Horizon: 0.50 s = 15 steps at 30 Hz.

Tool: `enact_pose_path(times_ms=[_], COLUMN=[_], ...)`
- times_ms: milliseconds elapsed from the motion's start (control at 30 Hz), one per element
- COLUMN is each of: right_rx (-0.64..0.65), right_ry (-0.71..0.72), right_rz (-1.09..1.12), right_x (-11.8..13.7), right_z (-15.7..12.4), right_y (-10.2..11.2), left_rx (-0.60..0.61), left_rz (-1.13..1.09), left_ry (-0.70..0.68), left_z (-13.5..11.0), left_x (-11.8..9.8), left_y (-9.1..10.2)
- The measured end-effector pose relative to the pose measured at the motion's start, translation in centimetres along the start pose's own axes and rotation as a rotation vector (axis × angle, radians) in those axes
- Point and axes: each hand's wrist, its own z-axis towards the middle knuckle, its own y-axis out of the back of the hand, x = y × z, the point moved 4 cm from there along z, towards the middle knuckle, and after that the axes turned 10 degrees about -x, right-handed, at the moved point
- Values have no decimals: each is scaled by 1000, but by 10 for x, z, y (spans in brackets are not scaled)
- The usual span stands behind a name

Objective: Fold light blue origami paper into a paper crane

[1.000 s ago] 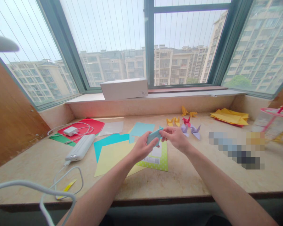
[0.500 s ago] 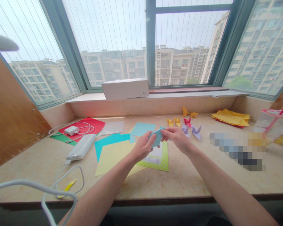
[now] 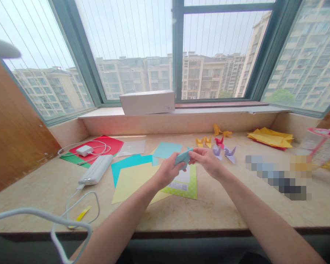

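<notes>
Nearest on the table lies a dotted green sheet, with a pale yellow sheet to its left. Over the green sheet's far part, the left hand grips a folded blue paper, fingers closed about it; the right hand pinches the paper's right end. Beyond the green sheet, to the right, sit two purple folded figures; beyond it, to the left, a light blue sheet. Farthest behind it is a white box.
</notes>
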Motion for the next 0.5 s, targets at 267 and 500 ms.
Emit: enact_pose_path(times_ms=[267,500], right_rx=[160,100], right_ry=[34,35], right_rz=[19,-33], right_x=[0,-1], right_z=[-1,1], right_y=[0,2], left_rx=[53,41], left_rz=[-120,-44], left_ry=[104,61], left_z=[3,1], left_x=[7,0], left_y=[1,3])
